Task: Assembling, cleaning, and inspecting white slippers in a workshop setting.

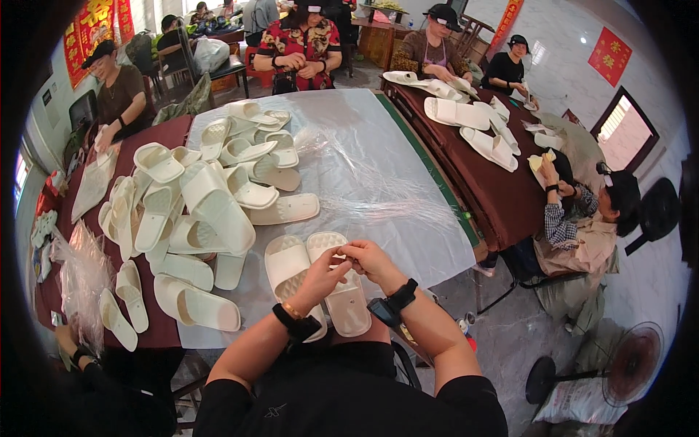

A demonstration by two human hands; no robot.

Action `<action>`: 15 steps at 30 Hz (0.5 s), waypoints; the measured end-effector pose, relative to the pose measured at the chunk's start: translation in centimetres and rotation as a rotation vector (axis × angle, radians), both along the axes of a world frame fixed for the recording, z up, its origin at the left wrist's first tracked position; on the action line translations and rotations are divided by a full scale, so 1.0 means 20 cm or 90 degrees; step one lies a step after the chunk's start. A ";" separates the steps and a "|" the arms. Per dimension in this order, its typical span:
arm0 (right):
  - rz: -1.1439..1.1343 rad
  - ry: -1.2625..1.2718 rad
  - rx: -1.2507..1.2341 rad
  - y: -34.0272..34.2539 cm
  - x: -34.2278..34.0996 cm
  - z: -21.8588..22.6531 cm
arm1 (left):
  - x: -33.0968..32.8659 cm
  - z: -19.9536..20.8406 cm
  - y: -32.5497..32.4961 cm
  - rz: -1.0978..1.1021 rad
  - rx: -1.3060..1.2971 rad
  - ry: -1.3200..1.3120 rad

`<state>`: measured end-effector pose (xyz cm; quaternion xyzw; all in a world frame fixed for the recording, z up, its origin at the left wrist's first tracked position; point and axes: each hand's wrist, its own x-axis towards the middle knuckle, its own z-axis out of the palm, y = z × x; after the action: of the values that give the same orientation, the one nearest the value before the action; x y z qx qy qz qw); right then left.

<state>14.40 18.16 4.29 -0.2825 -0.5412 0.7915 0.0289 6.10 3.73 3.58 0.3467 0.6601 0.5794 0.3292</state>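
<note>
Both my hands meet over a pair of cream-white slippers at the near edge of the table. The left slipper lies partly under my left hand. The right slipper is covered across its strap by my hands, with its heel toward me. My left hand is closed, its fingertips pinched against those of my right hand, which is closed too. Anything between the fingertips is too small to make out. I wear a dark band on each wrist.
A large heap of slippers fills the table's left side. Clear plastic bags lie on the white sheet; more plastic hangs at the left edge. Several people work around the tables. A standing fan is at lower right.
</note>
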 end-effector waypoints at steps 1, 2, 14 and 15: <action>-0.005 0.007 0.031 -0.01 0.00 0.00 | 0.00 0.01 0.02 0.012 -0.027 -0.103; -0.011 0.014 0.062 -0.02 -0.01 0.00 | 0.00 0.01 0.03 0.024 -0.054 -0.207; -0.192 -0.095 -0.035 0.46 -0.33 -0.24 | 0.07 0.03 -0.01 -0.006 -0.119 0.061; -0.185 -0.090 -0.037 0.49 -0.37 -0.27 | 0.08 0.05 -0.04 -0.020 -0.126 0.097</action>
<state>6.96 27.94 -1.16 -0.4136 -0.4724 0.7723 0.0965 7.79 2.86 4.67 0.3658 0.7317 0.4783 0.3193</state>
